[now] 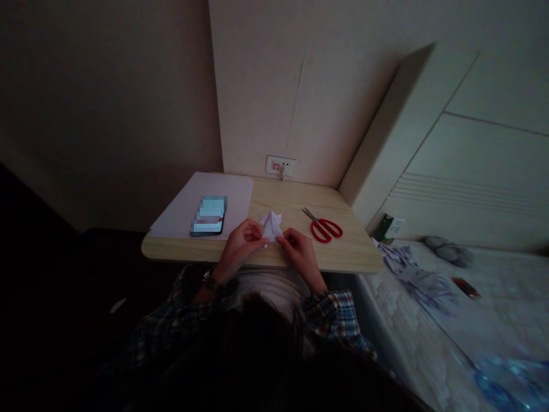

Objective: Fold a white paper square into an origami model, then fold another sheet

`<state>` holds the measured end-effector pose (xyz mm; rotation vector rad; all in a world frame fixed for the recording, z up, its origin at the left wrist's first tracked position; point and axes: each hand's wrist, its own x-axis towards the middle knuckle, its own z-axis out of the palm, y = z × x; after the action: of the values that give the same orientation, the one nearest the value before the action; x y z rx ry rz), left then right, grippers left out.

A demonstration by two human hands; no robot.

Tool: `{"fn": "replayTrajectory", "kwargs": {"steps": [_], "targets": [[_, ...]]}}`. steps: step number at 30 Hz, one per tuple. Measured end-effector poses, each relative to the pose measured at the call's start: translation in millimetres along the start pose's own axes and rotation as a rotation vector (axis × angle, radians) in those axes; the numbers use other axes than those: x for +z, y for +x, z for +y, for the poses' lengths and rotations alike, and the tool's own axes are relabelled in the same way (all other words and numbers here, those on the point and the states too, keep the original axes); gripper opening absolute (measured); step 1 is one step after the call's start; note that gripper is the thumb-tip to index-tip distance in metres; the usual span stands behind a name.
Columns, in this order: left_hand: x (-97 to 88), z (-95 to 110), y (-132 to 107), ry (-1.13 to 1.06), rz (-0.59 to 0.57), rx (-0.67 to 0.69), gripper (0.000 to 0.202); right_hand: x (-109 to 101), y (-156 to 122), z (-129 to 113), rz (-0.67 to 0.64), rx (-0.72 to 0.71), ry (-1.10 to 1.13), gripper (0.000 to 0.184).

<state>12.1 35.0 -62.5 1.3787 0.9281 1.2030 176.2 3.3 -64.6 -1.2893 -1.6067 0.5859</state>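
A small piece of folded white paper (pixel 271 224), peaked at the top with pointed corners, is held just over the front part of the wooden table (pixel 351 252). My left hand (pixel 243 243) pinches its lower left side between thumb and fingers. At the lower right edge, my right hand (pixel 299 250) grips the same paper with thumb and forefinger. Red-handled scissors (pixel 325 226) lie to the right of my right hand, blades pointing up and left. Left of my left hand, a phone (pixel 209 216) with a lit screen rests on white paper sheets (pixel 178 203).
Behind the table, a wall socket (pixel 281 166) has a plug in it. On the right stands a bed (pixel 412 337) with a heap of folded paper pieces (pixel 422 280), a green and white box (pixel 388 228), a grey fuzzy item (pixel 446 250) and clear bluish plastic (pixel 510 383).
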Motion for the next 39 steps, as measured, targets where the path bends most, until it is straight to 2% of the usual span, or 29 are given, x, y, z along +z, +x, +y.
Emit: {"fn": "replayTrajectory", "kwargs": {"steps": [6,12,17,23,27,29,34,39], "targets": [[-1.8,-3,1,-0.024,0.049,0.008,0.04,1,1,-1,-0.006,0.038,0.08,0.028],[0.0,-2,0,-0.028,0.028,0.002,0.04,0,-1,-2,0.047,0.009,-0.006,0.039],[0.0,-4,3,0.022,0.041,0.008,0.039,1,0,3,0.069,0.02,-0.028,0.037],[-0.6,-10,4,0.033,0.103,0.112,0.039,7,5,11,0.211,0.036,-0.072,0.024],[-0.6,-11,1,0.147,0.233,0.238,0.029,6,0,8,0.336,-0.053,-0.135,0.031],[-0.3,-10,-2,0.178,0.255,0.265,0.023,5,-6,4,0.299,-0.113,-0.175,0.031],[1.9,0,-8,0.191,0.121,0.222,0.013,5,-17,-3,-0.01,-0.131,-0.348,0.031],[1.8,2,-9,0.256,0.105,0.188,0.01,7,-17,-7,-0.021,-0.125,-0.556,0.033]]}}
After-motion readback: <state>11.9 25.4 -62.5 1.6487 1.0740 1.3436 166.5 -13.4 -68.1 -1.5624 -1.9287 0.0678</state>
